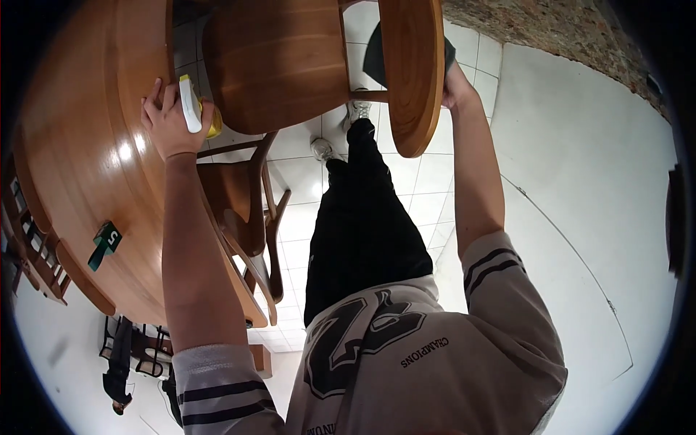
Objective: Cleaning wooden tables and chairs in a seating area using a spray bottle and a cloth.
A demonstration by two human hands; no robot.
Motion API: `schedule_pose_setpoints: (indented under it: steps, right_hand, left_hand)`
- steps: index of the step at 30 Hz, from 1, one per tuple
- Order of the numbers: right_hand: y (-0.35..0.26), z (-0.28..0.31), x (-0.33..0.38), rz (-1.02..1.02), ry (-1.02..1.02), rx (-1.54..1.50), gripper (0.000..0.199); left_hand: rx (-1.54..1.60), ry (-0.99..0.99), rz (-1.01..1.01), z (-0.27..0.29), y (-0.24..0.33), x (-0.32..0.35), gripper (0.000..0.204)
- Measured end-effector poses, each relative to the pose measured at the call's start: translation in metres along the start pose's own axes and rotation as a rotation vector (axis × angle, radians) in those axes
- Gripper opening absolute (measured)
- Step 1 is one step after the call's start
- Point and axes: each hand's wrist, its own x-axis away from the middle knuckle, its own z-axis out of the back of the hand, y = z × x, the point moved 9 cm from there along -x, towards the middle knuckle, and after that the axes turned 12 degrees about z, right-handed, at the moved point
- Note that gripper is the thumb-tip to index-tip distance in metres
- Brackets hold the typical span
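My left hand (172,125) is at the near edge of a round wooden table (109,167), its fingers resting on the tabletop. Between thumb and fingers it holds a spray bottle (191,107) with a white and yellow head and a yellow body. On the other side, my right hand (457,87) grips a dark cloth (375,58) against the back of a wooden chair's backrest (415,80). The backrest hides most of the cloth and some of my fingers. The chair's broad seat (279,65) lies between my two hands.
Another wooden chair (239,199) is tucked by the table near my left forearm. A green table-number block (106,243) stands on the tabletop. To the right rises a white wall (573,196) with a thin cable. At the lower left, a person (119,362) in dark clothes is far off.
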Motion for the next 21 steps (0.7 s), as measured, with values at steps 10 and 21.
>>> schedule_pose_setpoints:
  steps: [10,21]
  right_hand:
    - [0.017,-0.033,0.166,0.656,0.211,0.332,0.056]
    - [0.076,-0.012,0.112,0.036,-0.131,-0.303,0.033]
  left_hand:
    - [0.031,-0.058,0.005,0.002,0.006,-0.002,0.039]
    - [0.062,-0.094,0.038,-0.001,0.006,-0.007,0.037]
